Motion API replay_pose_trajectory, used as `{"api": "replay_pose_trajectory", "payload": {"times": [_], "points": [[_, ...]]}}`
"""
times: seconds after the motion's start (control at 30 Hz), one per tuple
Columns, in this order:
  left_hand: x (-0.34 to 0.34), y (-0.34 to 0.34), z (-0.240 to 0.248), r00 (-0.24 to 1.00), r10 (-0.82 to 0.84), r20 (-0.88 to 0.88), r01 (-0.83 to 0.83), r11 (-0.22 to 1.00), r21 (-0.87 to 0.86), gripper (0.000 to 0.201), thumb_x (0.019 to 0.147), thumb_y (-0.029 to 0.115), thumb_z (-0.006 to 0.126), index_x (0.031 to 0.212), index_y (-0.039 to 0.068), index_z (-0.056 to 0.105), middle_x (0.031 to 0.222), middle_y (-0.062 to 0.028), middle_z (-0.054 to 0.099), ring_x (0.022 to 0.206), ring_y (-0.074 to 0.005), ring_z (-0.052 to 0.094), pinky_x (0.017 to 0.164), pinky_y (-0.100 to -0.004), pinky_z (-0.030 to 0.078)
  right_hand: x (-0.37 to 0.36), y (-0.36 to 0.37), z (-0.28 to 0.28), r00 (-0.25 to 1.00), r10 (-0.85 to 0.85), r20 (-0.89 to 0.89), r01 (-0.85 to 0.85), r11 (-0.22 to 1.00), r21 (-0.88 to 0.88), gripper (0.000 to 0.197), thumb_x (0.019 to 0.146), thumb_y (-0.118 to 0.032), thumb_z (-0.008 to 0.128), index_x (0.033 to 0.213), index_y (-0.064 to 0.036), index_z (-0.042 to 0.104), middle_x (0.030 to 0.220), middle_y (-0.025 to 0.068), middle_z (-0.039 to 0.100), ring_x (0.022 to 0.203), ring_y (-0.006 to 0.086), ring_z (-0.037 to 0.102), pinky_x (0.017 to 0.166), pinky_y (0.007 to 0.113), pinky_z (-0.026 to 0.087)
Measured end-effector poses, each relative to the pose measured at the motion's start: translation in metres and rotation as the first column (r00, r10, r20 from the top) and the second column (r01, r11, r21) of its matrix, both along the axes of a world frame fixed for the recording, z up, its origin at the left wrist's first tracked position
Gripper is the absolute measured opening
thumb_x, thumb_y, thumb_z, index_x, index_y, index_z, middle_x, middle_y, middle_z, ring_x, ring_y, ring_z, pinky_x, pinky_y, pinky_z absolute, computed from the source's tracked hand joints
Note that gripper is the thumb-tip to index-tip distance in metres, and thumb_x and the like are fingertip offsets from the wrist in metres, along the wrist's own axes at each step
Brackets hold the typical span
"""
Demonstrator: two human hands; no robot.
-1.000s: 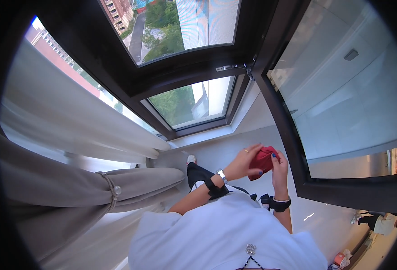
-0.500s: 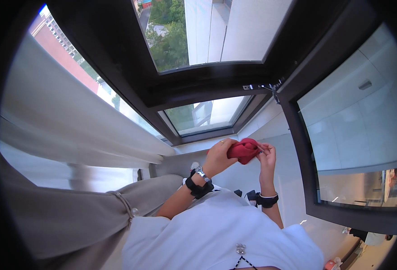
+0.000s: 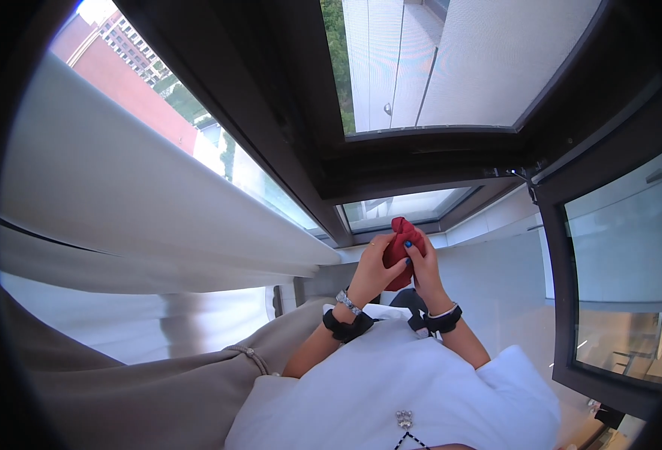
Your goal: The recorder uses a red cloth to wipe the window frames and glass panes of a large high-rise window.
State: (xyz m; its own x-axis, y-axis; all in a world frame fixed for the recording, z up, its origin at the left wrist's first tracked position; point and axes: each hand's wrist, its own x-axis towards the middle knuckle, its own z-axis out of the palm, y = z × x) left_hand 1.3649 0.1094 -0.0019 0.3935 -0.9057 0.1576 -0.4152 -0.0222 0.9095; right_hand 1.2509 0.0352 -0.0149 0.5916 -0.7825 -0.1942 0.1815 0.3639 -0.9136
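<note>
The left hand (image 3: 373, 273) and the right hand (image 3: 427, 271) are both clamped on a bunched dark-red fabric cloth (image 3: 395, 253) between them, its top overlapping, in view, the dark brown rectangular window frame (image 3: 421, 159).

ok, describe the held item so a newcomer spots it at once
Find the dark window frame across the top, then go down to mid-picture, where the left hand and right hand meet. Between them is a crumpled red cloth, one end poking up above them. Its deep red sets it apart from the white shirt and black wristbands nearby.
</note>
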Motion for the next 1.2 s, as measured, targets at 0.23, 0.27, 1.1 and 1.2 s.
{"api": "replay_pose_trajectory", "payload": {"times": [0.23,0.27,1.1,1.2], "points": [[0.032,-0.011,-0.011,0.817,0.213,-0.535,-0.223,0.974,0.047,0.047,0.081,-0.004,0.059,0.122,0.001,0.038,0.117,-0.0138,0.047,0.106,-0.0192,0.054,0.086,-0.0277,0.050,0.061,-0.037,-0.004,0.975,-0.111,-0.195,0.007,0.884,-0.467,0.038,0.080,-0.009,0.055,0.117,-0.0015,0.054,0.102,0.0116,0.054,0.099,0.0253,0.054,0.089,0.033,0.042],[0.037,-0.013,-0.006,0.827,0.231,-0.513,-0.276,0.961,-0.013,0.043,0.080,-0.007,0.058,0.118,0.000,0.039,0.119,-0.0133,0.045,0.109,-0.0194,0.052,0.087,-0.0283,0.050,0.073,-0.041,0.004,0.972,-0.124,-0.199,-0.016,0.812,-0.583,0.037,0.080,-0.009,0.056,0.115,-0.0014,0.055,0.102,0.0128,0.054,0.099,0.0272,0.053,0.088,0.034,0.042],[0.096,-0.019,-0.026,0.831,0.382,-0.405,-0.325,0.923,0.206,0.053,0.079,-0.002,0.042,0.132,-0.004,0.037,0.113,-0.0227,0.056,0.099,-0.0254,0.059,0.077,-0.0318,0.052,0.183,-0.045,-0.007,0.784,-0.467,-0.409,-0.284,0.317,-0.905,0.020,0.066,-0.012,0.065,0.082,-0.0100,0.052,0.084,0.0075,0.050,0.083,0.0261,0.050,0.069,0.038,0.035],[0.091,-0.034,-0.041,0.932,0.322,-0.169,-0.290,0.938,0.187,0.053,0.082,-0.002,0.041,0.134,-0.002,0.036,0.108,-0.0203,0.058,0.094,-0.0232,0.059,0.079,-0.0315,0.050,0.170,-0.059,-0.003,0.769,-0.478,-0.424,-0.273,0.354,-0.895,0.021,0.066,-0.012,0.066,0.082,-0.0102,0.052,0.084,0.0072,0.051,0.083,0.0266,0.052,0.068,0.039,0.036]]}}
